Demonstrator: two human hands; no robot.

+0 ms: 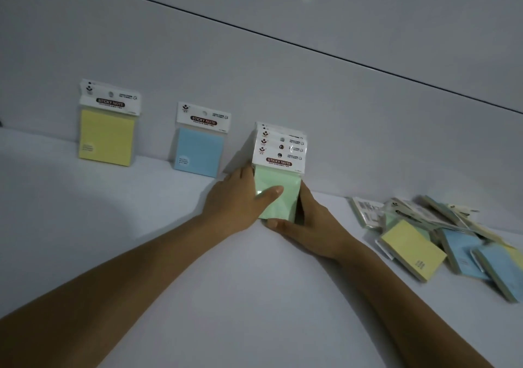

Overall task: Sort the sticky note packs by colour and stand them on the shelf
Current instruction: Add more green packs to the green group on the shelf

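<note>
White shelf (pixel 141 197) beneath you — your left hand (pixel 237 197) and right hand (pixel 305 220) clamp the upright stack of green sticky note packs (pixel 278 180) between them — unsorted pile (pixel 441 240) nearer your right

A pale yellow pad is seen in the yellow pack (pixel 107 136), under a white header card (pixel 110 95) printed with a dark band lettered in white. The blue pack (pixel 199 152) shows a light blue pad beneath the same white card and dark band. Mint green is shown by the green packs (pixel 278 195), topped by stacked white headers. In the loose pile (pixel 441 240), pale yellow, light blue and a little green are mixed. The shelf (pixel 141 226) and the back wall (pixel 254 70) are plain whitish grey, crossed by one thin dark line (pixel 283 42).
</note>
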